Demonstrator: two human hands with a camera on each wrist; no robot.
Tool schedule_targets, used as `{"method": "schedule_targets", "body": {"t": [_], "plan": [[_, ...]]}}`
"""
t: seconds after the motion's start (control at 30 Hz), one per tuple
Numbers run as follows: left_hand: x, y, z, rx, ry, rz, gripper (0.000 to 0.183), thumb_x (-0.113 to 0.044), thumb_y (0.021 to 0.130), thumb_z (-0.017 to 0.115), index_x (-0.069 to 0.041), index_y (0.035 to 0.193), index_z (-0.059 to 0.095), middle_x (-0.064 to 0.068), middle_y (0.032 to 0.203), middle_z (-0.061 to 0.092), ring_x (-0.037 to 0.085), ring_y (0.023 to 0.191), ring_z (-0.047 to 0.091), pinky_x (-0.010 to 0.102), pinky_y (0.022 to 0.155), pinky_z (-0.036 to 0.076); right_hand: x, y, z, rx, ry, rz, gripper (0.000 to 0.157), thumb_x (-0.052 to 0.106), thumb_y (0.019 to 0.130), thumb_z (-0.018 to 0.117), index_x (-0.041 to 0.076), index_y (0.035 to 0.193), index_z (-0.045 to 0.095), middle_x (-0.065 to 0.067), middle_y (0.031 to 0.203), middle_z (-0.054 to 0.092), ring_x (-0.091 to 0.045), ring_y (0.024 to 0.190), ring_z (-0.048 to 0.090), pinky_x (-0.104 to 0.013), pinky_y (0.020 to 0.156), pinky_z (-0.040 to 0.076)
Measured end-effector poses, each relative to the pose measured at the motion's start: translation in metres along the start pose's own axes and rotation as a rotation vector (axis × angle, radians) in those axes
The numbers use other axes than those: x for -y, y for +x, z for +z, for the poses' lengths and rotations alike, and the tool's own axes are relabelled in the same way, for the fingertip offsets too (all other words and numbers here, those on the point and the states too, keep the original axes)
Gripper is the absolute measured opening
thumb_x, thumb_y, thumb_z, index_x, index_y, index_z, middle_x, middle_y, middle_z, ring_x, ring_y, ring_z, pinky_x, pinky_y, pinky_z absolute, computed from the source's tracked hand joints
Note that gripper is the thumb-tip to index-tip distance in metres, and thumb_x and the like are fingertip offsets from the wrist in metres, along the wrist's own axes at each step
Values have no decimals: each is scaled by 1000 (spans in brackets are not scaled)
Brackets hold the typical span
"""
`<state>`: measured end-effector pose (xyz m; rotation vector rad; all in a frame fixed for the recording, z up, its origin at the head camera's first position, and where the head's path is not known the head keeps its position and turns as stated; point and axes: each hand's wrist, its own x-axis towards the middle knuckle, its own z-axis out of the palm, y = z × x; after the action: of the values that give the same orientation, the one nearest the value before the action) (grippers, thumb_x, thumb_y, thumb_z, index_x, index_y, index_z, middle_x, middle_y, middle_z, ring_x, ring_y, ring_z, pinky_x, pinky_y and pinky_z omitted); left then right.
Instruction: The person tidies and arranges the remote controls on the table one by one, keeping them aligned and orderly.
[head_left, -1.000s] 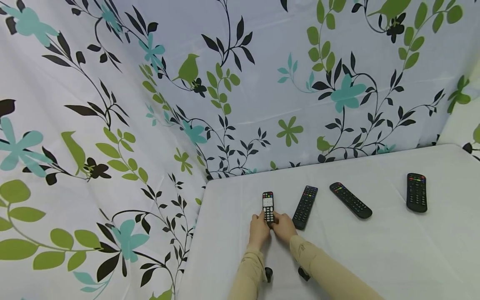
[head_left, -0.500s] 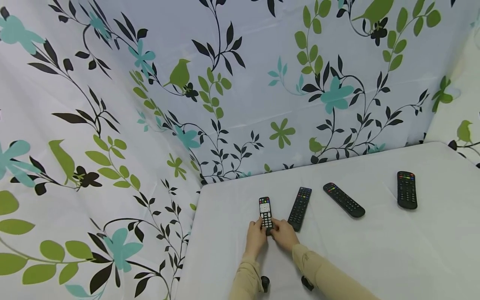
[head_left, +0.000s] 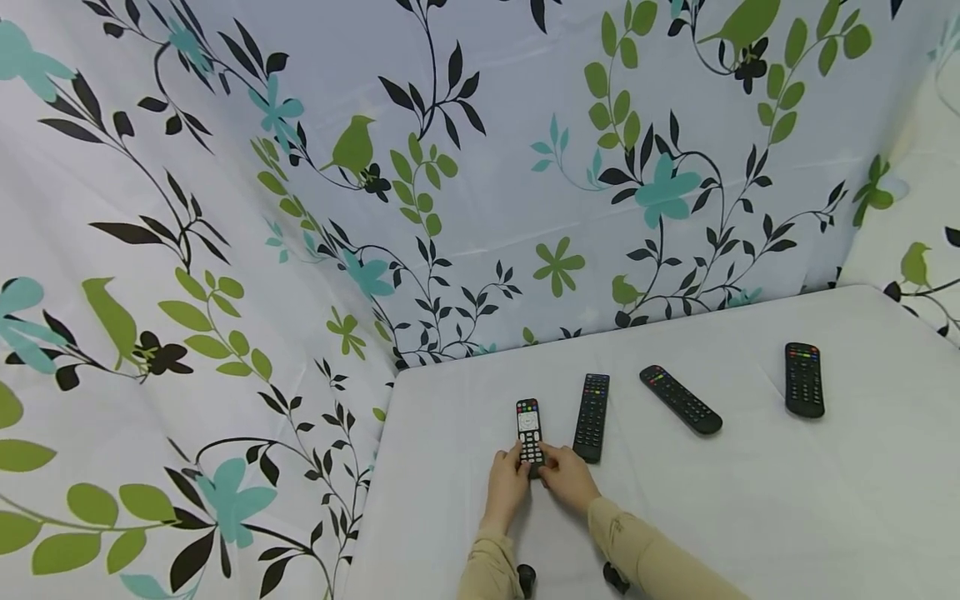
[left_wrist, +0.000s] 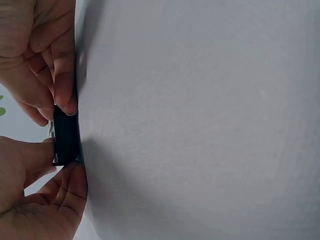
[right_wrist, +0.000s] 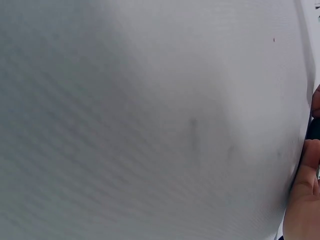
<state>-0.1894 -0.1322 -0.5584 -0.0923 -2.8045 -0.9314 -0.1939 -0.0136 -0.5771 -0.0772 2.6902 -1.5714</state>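
Observation:
In the head view, both hands hold a black remote control [head_left: 528,438] with white buttons between them. My left hand [head_left: 507,483] grips its lower left side. My right hand [head_left: 567,479] pinches the lower right side, its knuckles close to the near end of a second black remote [head_left: 592,418]. Seen from the left wrist, the dark near end of the held remote [left_wrist: 66,135] sits low over the white cloth, with fingertips of both hands at its two sides. In the right wrist view only part of a hand [right_wrist: 306,187] shows at the right edge.
Two more black remotes lie to the right: a slanted one [head_left: 681,400] and an upright-lying one [head_left: 804,380] farther right. They rest on a white-covered table [head_left: 720,500]. A leaf-and-bird patterned curtain [head_left: 480,208] hangs behind and at the left.
The head view has shifted slightly. The held remote and both hands have come a little nearer the person. The second remote has turned, now lying less slanted.

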Motion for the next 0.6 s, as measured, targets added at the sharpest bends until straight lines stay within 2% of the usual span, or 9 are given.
{"method": "schedule_targets", "body": {"t": [0.27,0.43,0.6], "plan": [[3,-3,1,-18,-7,46,38,-5,79,58,5,115,53,12,78,51,9,60,37,20,53,33,0,-3,0,-24,12,-21,43,9,75,61,3,117,55,-2,72,49,-8,60,44,-18,53,34],[4,-4,2,-13,-12,26,39,-5,80,57,5,117,52,12,79,50,9,61,37,20,53,33,-5,-1,3,-43,-22,-42,42,10,74,61,5,115,57,-1,71,51,-7,60,43,-18,53,35],[6,-4,3,-9,-25,-4,39,-7,81,57,3,118,51,11,80,50,9,63,37,20,55,32,-3,-2,5,-49,-14,-27,42,11,74,60,4,115,57,-1,71,52,-8,60,44,-19,53,35]]}}
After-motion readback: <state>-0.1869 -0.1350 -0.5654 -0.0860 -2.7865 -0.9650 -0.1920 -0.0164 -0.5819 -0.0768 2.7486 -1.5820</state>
